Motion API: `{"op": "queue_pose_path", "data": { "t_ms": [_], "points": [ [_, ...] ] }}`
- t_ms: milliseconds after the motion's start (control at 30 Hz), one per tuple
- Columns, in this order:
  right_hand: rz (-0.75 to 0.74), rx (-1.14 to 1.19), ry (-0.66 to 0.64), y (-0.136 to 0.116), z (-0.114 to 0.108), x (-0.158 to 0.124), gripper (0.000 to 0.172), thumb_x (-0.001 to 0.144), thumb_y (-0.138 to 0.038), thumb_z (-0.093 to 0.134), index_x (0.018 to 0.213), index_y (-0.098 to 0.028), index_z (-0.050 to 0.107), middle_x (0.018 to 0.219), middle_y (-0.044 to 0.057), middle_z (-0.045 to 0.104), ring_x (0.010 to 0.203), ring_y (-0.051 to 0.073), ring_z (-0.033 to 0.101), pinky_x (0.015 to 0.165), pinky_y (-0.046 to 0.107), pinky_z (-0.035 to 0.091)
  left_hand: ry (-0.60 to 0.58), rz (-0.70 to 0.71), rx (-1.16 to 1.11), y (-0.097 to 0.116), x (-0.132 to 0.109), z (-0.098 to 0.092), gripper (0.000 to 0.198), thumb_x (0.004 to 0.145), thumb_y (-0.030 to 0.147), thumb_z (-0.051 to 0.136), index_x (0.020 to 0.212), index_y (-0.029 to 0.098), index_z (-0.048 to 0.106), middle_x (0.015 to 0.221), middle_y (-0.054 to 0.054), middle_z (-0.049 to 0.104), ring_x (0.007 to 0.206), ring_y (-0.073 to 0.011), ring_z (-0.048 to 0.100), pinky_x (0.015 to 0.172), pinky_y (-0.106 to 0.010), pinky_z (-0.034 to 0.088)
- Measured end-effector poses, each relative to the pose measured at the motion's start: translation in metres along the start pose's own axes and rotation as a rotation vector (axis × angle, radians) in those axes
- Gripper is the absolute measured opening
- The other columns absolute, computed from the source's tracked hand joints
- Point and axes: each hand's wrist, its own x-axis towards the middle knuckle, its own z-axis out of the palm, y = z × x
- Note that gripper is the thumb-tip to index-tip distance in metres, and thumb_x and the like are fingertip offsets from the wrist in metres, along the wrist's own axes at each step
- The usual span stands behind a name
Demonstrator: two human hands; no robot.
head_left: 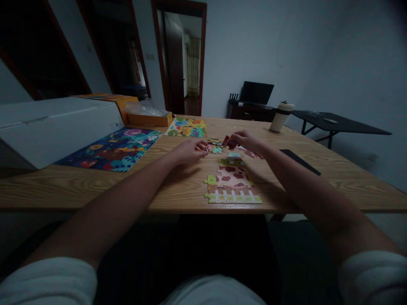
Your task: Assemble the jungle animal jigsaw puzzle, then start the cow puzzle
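Note:
Raised slightly over a heap of loose jigsaw pieces (216,149), my right hand (244,139) pinches a dark red puzzle piece (225,140), tilted on edge. My left hand (192,151) is at the heap's left side with its fingers curled; a small pinkish piece shows at the fingertips. Closer to me lies a partly joined jigsaw puzzle (234,177), with a pink blotched body above a white fence on green. A pale blue-white piece (234,156) rests at its upper edge. More pink pieces (253,154) lie beneath my right wrist.
Left stand a large white box (60,127), a dark blue picture sheet (116,148) and an orange box tray (149,120) with clear plastic. A colourful animal picture (187,127) lies behind my left hand. Right are a cup (281,116) and a flat black object (299,161).

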Motion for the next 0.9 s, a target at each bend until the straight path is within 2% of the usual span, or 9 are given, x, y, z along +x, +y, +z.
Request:
{"op": "queue_pose_path", "data": {
  "t_ms": [100, 233, 433, 533, 633, 733, 800, 900],
  "points": [
    [-0.113, 0.12, -0.109, -0.029, 0.013, -0.019, 0.041, 0.096, -0.048, 0.048, 0.076, -0.017, 0.065, 0.069, 0.003, 0.062, 0.06, 0.013, 0.05, 0.057, 0.026, 0.039, -0.008, 0.054, -0.29, 0.007, 0.001, 0.008, 0.05, 0.085, 0.031, 0.067, 0.13, 0.015, 0.055, 0.108, -0.012, 0.07, 0.093, -0.0203, 0.067, 0.079, -0.032, 0.053],
    [-0.175, 0.247, -0.168, -0.054, 0.027, -0.034, 0.043, 0.095, -0.054, 0.049, 0.083, -0.016, 0.067, 0.07, 0.001, 0.062, 0.06, 0.013, 0.049, 0.057, 0.026, 0.04, -0.027, 0.163, -0.498, 0.019, -0.002, 0.013, 0.055, 0.082, 0.027, 0.072, 0.131, 0.015, 0.053, 0.1, -0.011, 0.073, 0.088, -0.0198, 0.07, 0.08, -0.034, 0.053],
    [-0.17, 0.475, -0.179, -0.056, 0.033, -0.038, 0.041, 0.092, -0.055, 0.054, 0.087, -0.016, 0.069, 0.08, 0.004, 0.066, 0.067, 0.013, 0.056, 0.063, 0.027, 0.045, -0.024, 0.194, -0.588, 0.029, -0.006, 0.013, 0.04, 0.082, 0.026, 0.073, 0.117, 0.013, 0.06, 0.094, -0.01, 0.074, 0.085, -0.0202, 0.072, 0.078, -0.034, 0.055],
    [-0.114, 0.544, -0.106, -0.054, 0.031, -0.041, 0.035, 0.087, -0.051, 0.062, 0.087, -0.017, 0.069, 0.077, 0.002, 0.066, 0.064, 0.012, 0.054, 0.061, 0.026, 0.044, -0.022, 0.192, -0.618, 0.029, -0.006, 0.012, 0.035, 0.08, 0.024, 0.073, 0.111, 0.013, 0.061, 0.094, -0.01, 0.074, 0.085, -0.0202, 0.073, 0.078, -0.034, 0.055],
    [-0.069, 0.575, -0.06, -0.049, 0.025, -0.044, 0.029, 0.081, -0.046, 0.069, 0.089, -0.019, 0.069, 0.078, 0.003, 0.067, 0.065, 0.013, 0.055, 0.063, 0.027, 0.045, 0.0, 0.157, -0.58, 0.027, -0.005, 0.007, 0.032, 0.079, 0.022, 0.073, 0.106, 0.013, 0.059, 0.093, -0.009, 0.073, 0.084, -0.0188, 0.072, 0.075, -0.032, 0.055],
    [-0.048, 0.499, 0.004, -0.032, 0.011, -0.04, 0.027, 0.082, -0.044, 0.068, 0.094, -0.019, 0.069, 0.081, 0.004, 0.07, 0.068, 0.014, 0.058, 0.065, 0.028, 0.047, 0.047, 0.088, -0.447, 0.018, -0.006, -0.007, 0.028, 0.079, 0.022, 0.071, 0.102, 0.015, 0.059, 0.086, -0.005, 0.071, 0.076, -0.0161, 0.069, 0.069, -0.029, 0.052],
    [-0.01, 0.375, 0.113, -0.012, -0.003, -0.036, 0.027, 0.084, -0.042, 0.066, 0.096, -0.019, 0.07, 0.085, 0.006, 0.072, 0.072, 0.016, 0.061, 0.068, 0.029, 0.048, 0.111, 0.039, -0.301, 0.009, -0.006, -0.019, 0.024, 0.077, 0.022, 0.071, 0.097, 0.015, 0.06, 0.08, -0.003, 0.068, 0.071, -0.0144, 0.065, 0.065, -0.026, 0.049],
    [0.137, 0.11, 0.321, 0.025, -0.025, -0.032, 0.024, 0.084, -0.034, 0.066, 0.096, -0.014, 0.071, 0.095, 0.012, 0.073, 0.083, 0.019, 0.065, 0.075, 0.03, 0.049, 0.223, -0.03, -0.09, -0.007, -0.006, -0.037, 0.02, 0.075, 0.021, 0.07, 0.093, 0.016, 0.062, 0.077, -0.002, 0.064, 0.066, -0.0137, 0.06, 0.06, -0.025, 0.044]
  ]
}}
